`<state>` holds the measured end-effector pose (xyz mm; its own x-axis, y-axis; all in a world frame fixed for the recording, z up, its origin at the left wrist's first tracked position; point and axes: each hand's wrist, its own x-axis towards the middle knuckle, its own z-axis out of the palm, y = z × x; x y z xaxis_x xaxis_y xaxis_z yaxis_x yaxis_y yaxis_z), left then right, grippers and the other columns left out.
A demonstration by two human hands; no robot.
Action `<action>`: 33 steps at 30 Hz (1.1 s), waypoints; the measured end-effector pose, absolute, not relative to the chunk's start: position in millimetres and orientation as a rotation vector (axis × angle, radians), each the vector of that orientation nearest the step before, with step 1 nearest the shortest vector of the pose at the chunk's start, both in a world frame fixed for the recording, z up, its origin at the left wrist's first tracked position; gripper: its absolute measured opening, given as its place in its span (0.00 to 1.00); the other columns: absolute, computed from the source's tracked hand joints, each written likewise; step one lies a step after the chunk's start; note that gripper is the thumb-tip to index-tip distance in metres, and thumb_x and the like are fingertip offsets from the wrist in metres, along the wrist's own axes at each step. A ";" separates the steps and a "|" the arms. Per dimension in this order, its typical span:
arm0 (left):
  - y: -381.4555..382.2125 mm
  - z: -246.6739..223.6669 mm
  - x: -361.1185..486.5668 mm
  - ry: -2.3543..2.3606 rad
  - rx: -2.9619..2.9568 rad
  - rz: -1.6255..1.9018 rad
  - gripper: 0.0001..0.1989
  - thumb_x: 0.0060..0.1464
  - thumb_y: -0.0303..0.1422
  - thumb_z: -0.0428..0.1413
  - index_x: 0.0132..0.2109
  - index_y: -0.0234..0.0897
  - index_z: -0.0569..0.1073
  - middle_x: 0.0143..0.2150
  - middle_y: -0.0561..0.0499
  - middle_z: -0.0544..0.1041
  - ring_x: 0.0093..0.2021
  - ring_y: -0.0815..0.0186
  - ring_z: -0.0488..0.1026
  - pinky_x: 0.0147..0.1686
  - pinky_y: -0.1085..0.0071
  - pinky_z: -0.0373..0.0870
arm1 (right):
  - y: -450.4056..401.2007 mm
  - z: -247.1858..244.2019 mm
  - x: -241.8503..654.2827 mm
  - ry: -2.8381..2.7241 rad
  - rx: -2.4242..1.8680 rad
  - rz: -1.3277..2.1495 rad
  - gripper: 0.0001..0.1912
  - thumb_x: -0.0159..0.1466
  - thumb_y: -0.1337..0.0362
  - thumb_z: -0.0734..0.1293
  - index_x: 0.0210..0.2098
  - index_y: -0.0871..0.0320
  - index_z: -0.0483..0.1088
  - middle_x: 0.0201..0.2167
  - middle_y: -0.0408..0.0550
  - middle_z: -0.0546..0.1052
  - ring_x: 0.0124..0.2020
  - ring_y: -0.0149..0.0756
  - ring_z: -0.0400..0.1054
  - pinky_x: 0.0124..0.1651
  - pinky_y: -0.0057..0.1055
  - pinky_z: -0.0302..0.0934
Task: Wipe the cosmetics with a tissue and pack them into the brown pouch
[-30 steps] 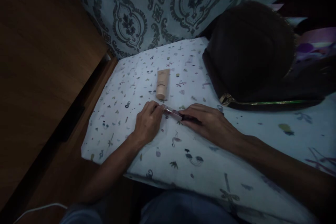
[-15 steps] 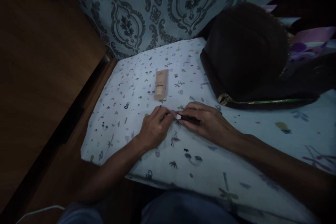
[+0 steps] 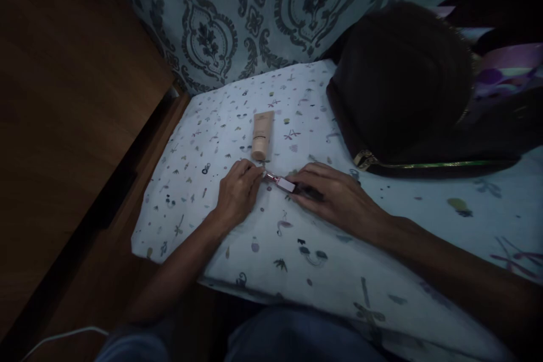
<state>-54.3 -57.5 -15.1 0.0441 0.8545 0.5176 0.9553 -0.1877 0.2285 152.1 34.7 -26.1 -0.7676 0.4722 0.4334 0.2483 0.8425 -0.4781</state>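
Observation:
Between my hands is a slim cosmetic stick (image 3: pixel 285 184) with a pale squared section, a narrower shiny part to its left and a dark end. My right hand (image 3: pixel 328 186) is closed around the dark end. At the narrow left tip, the fingers of my left hand (image 3: pixel 240 189) are pinched together; whether a separate cap sits in them is hidden. Just beyond my left hand, a beige squeeze tube (image 3: pixel 262 134) lies on the patterned sheet, its cap toward me.
A dark brown bag (image 3: pixel 403 79) with a gold zip rests at the right on the printed sheet (image 3: pixel 195 141). Wooden furniture (image 3: pixel 76 79) stands along the left. A patterned curtain (image 3: pixel 254 5) hangs behind. A white cable (image 3: pixel 63 336) runs at the lower left.
My left hand has moved left, away from my right hand, exposing the stick's pale section and narrow shiny part. My right hand has barely moved.

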 end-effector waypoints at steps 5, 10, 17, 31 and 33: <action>-56.1 -14.5 -54.2 -1.886 -2.133 -0.847 0.10 0.67 0.31 0.49 0.45 0.37 0.75 0.37 0.49 0.72 0.37 0.66 0.70 0.36 0.71 0.68 | 33.2 -25.6 151.3 -2.426 -0.490 0.561 0.15 0.67 0.65 0.63 0.51 0.55 0.75 0.40 0.52 0.79 0.41 0.43 0.75 0.41 0.37 0.71; -54.5 -16.2 -52.7 -1.866 -2.148 -0.900 0.08 0.67 0.31 0.50 0.46 0.37 0.74 0.39 0.49 0.74 0.39 0.66 0.72 0.36 0.71 0.70 | 35.0 -22.2 149.9 -2.307 -0.575 0.849 0.13 0.66 0.64 0.64 0.47 0.55 0.78 0.38 0.49 0.82 0.36 0.38 0.76 0.37 0.31 0.70; -55.5 -16.5 -40.7 -1.773 -2.229 -0.995 0.05 0.66 0.30 0.51 0.43 0.36 0.71 0.37 0.48 0.75 0.40 0.63 0.73 0.40 0.68 0.73 | 38.7 -23.4 146.2 -2.283 -0.657 0.868 0.13 0.63 0.68 0.62 0.40 0.55 0.79 0.34 0.45 0.82 0.31 0.34 0.74 0.34 0.29 0.67; -58.2 -14.7 -26.4 -1.609 -2.415 -0.941 0.08 0.67 0.29 0.48 0.40 0.36 0.71 0.37 0.47 0.75 0.40 0.64 0.72 0.39 0.68 0.72 | 30.6 -30.2 142.9 -2.457 -0.624 0.550 0.10 0.61 0.69 0.67 0.42 0.58 0.75 0.35 0.50 0.78 0.37 0.42 0.73 0.38 0.35 0.68; -55.4 -14.8 -30.8 -1.671 -2.367 -0.938 0.08 0.67 0.29 0.48 0.40 0.36 0.71 0.36 0.48 0.74 0.39 0.64 0.72 0.39 0.68 0.71 | 30.5 -29.9 142.8 -2.449 -0.620 0.550 0.11 0.61 0.68 0.66 0.43 0.58 0.76 0.36 0.50 0.78 0.37 0.42 0.73 0.38 0.35 0.69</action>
<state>-30.8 -55.4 -14.8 0.2103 0.8213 0.5303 0.8803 -0.3950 0.2627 142.8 30.5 -29.9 -0.7432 0.5324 0.4052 0.3079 0.8098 -0.4994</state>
